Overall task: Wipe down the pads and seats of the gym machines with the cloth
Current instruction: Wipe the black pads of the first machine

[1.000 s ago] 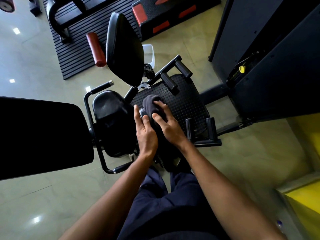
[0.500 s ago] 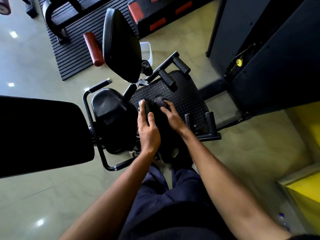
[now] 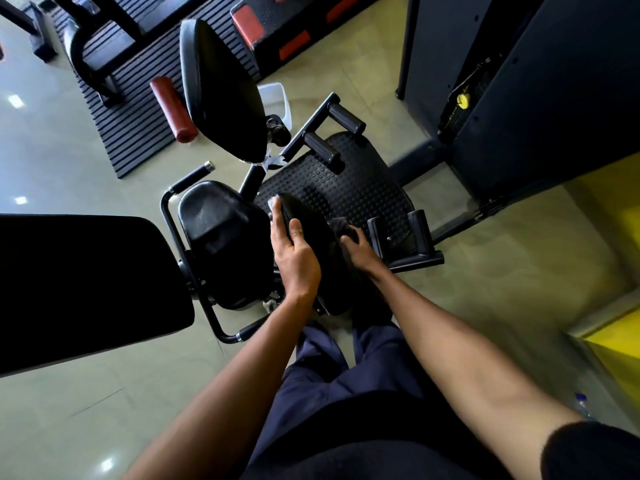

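Observation:
A narrow black pad point(image 3: 308, 233) of the gym machine stands edge-on below me. My left hand point(image 3: 294, 258) holds its left side, fingers along the edge and thumb on top. My right hand point(image 3: 356, 247) grips a dark grey cloth point(image 3: 341, 225) against the pad's right side. The black seat point(image 3: 218, 233) sits to the left, and the black backrest point(image 3: 221, 91) tilts up behind it. A wide black pad point(image 3: 86, 289) fills the left edge.
A studded black footplate point(image 3: 363, 188) with roller handles point(image 3: 346, 119) lies beyond the hands. A dark weight stack housing point(image 3: 536, 98) stands at right, yellow surfaces point(image 3: 616, 327) at lower right. A ribbed mat point(image 3: 138, 109), red roller point(image 3: 173, 109) and step platform point(image 3: 294, 22) lie at back. A bottle point(image 3: 583, 405) is on the floor.
My right hand has slid the cloth from the top of the pad down its right side towards me. The left hand has stayed on the pad's left edge.

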`<move>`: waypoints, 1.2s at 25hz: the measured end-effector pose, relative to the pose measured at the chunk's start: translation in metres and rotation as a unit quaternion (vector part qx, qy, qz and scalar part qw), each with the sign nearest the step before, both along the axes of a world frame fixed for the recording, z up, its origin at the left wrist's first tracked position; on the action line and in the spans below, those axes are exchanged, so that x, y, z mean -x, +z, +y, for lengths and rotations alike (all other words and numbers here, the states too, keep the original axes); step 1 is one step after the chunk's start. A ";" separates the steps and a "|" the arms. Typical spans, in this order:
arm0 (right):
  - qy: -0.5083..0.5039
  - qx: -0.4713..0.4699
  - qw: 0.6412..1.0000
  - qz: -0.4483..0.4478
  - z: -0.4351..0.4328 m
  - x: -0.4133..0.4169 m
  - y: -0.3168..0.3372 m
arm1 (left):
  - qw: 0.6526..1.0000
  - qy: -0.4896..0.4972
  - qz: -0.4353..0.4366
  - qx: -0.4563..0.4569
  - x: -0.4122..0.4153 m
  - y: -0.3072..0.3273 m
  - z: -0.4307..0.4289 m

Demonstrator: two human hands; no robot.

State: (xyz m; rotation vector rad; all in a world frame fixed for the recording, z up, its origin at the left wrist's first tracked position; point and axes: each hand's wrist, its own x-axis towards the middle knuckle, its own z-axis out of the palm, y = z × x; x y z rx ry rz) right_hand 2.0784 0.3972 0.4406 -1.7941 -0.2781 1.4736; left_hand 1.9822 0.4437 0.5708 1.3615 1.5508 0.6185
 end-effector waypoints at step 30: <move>-0.306 -0.018 0.947 -0.097 -0.061 0.079 0.094 | 1.000 -0.008 0.020 -0.007 0.000 -0.002 0.002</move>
